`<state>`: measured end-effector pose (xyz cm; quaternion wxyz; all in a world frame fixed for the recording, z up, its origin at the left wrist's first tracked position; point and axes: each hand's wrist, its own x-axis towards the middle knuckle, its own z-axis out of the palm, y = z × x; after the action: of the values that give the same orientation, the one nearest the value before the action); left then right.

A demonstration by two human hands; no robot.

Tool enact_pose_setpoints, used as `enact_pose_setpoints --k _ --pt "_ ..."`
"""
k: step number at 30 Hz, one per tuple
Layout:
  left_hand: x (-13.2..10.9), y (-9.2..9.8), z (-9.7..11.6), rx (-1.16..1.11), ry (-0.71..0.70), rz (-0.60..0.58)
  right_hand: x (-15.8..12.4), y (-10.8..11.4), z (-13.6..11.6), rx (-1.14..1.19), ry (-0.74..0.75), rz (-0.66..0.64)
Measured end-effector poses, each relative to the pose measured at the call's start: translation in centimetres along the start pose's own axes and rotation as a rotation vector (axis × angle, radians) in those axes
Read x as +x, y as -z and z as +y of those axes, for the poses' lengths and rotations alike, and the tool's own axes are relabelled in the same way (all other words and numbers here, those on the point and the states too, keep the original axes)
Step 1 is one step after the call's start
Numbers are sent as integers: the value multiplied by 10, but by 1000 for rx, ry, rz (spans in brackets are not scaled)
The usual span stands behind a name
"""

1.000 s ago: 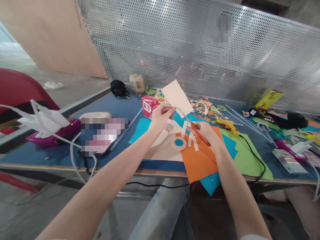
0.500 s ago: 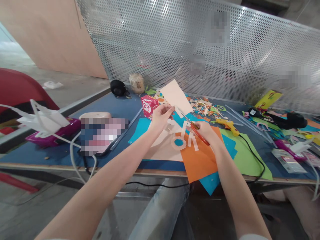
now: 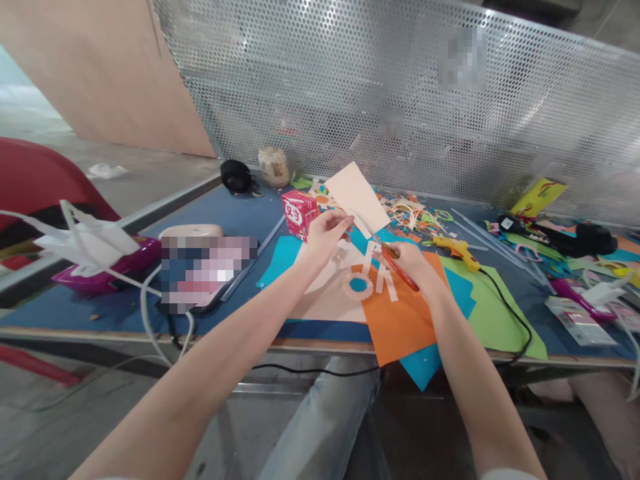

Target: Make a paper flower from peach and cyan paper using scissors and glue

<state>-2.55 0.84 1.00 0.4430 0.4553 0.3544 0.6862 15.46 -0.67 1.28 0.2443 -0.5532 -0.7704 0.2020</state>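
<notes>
Pinched between the fingers of my left hand (image 3: 327,232) is a pale sheet of paper (image 3: 359,195), raised above the table. My right hand (image 3: 411,261) grips red-handled scissors (image 3: 395,265), whose blades point up and left at the sheet's lower edge. Below lies a pale paper ring (image 3: 349,285) with a notched outer edge. Small white paper strips (image 3: 389,285) rest beside it, on an orange sheet (image 3: 400,327). A pink box (image 3: 299,215) stands just left of my left hand.
A yellow glue gun (image 3: 457,251) with a black cord lies right of my right hand, near a green sheet (image 3: 505,313). Paper scraps (image 3: 413,215) pile behind. A phone (image 3: 205,273) and purple tissue holder (image 3: 107,270) sit left. A perforated metal screen (image 3: 320,87) stands behind.
The pale sheet and my left hand have shifted slightly to the right. My right hand and the scissors have hardly moved.
</notes>
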Motion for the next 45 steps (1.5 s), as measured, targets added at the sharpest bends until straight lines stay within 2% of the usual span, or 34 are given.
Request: enact_pose_setpoints --k 15,22,34,45 --pt "0 0 2 -39 50 -4 1 2 1 -81 -12 -3" --pt "1 1 1 -38 -37 -16 4 1 4 -133 11 8" --pt "-1 1 -1 -6 -38 -112 1 -1 3 -65 17 9" --pt "0 1 -1 2 -22 -65 2 2 0 -172 6 9"
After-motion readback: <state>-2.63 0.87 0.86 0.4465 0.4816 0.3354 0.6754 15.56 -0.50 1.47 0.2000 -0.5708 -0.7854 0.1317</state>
